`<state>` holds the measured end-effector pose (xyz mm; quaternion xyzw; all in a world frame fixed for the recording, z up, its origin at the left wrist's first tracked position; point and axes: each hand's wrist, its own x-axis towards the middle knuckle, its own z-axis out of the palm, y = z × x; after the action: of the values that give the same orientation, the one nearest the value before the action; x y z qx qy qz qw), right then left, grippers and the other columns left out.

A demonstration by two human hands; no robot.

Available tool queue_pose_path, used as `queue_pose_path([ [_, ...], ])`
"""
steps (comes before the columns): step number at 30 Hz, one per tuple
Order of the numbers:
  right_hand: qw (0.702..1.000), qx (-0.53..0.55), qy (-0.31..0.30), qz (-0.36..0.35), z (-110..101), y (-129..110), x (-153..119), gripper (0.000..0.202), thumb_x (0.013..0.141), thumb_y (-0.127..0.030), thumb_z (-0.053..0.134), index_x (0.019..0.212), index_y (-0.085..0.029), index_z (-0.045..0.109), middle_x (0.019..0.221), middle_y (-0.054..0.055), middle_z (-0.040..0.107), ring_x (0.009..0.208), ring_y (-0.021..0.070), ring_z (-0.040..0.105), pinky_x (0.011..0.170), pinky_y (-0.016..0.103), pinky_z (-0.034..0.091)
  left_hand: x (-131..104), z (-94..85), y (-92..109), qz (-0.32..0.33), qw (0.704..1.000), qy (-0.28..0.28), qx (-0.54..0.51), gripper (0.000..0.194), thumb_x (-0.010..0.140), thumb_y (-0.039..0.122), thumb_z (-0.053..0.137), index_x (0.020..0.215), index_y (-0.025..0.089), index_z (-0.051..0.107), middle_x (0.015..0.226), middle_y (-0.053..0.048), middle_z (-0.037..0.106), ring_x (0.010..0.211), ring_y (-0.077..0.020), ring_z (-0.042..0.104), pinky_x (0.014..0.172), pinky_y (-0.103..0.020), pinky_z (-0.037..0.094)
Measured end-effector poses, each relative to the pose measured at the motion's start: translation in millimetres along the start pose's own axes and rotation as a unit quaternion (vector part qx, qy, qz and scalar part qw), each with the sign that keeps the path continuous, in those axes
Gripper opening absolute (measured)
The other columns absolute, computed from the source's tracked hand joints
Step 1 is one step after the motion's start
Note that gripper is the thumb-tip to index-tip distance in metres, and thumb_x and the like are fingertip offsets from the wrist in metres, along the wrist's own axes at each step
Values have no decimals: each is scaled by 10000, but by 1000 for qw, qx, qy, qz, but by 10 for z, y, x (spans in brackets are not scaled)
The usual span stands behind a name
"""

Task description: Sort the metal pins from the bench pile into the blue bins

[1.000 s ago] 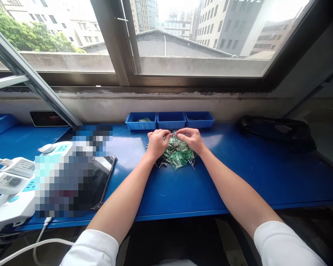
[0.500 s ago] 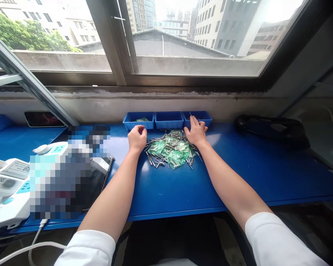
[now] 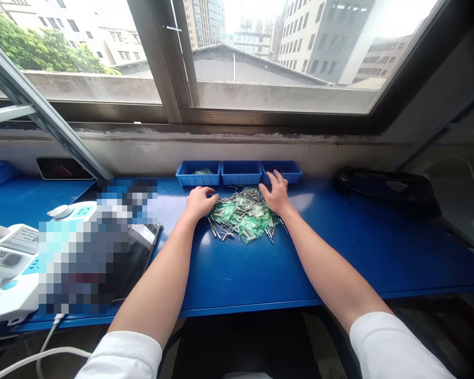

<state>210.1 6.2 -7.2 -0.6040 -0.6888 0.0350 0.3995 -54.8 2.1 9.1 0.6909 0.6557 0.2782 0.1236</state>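
Note:
A pile of thin metal rods (image 3: pixel 237 196) and small green plastic bags (image 3: pixel 250 226) lies on the blue tabletop (image 3: pixel 253 279). At its left edge is my left hand (image 3: pixel 200 203), fingers loosely curved and apart, with nothing visible in it. My right hand (image 3: pixel 276 195) is over the pile's upper right side, its fingers spread toward the right blue bin (image 3: pixel 290 178). No object shows in that hand. Behind the pile, the left blue bin (image 3: pixel 185 180) has small greenish packets in it, and the middle blue bin (image 3: pixel 242 178) stands between the two.
On the left lie a white power strip (image 3: pixel 8 302) with chargers and cables, a blurred-out patch and a dark flat device (image 3: pixel 148 245). A phone (image 3: pixel 63 168) rests by the wall. To the right is a black case or bag (image 3: pixel 387 189). The window wall bounds the back.
My left hand has moved right and down to the pile, its fingers opening from a pinch. My right hand has drawn back slightly from the right bin; the thin rod at its fingertips no longer shows.

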Motion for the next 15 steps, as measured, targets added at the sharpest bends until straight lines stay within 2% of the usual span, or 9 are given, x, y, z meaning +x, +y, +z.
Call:
queue_pose_path([
  [4, 999, 39, -18, -19, 20, -50, -46, 486, 846, -473, 477, 1201, -161, 590, 1325, 155, 482, 1222, 316, 393, 1022, 485, 338, -50, 60, 59, 41, 998, -21, 38, 280, 754, 403, 556, 913, 236, 716, 1027, -102, 624, 1016, -291, 559, 906, -424, 448],
  [9, 997, 55, -44, -31, 15, -89, -59, 406, 843, -451, 493, 1081, -166, 657, 1207, 143, 566, 1166, 306, 441, 1015, 475, 350, -46, 126, 58, 90, 995, -40, 14, 240, 802, 348, 500, 828, 221, 702, 904, -75, 638, 859, -226, 593, 813, -353, 477],
  [15, 996, 58, -56, -29, 18, -74, -49, 395, 839, -447, 502, 1049, -157, 670, 1148, 132, 598, 1110, 289, 466, 995, 451, 367, -1, 96, 107, 60, 995, -75, 40, 172, 793, 327, 538, 763, 220, 670, 877, -76, 662, 823, -239, 600, 764, -359, 466],
])
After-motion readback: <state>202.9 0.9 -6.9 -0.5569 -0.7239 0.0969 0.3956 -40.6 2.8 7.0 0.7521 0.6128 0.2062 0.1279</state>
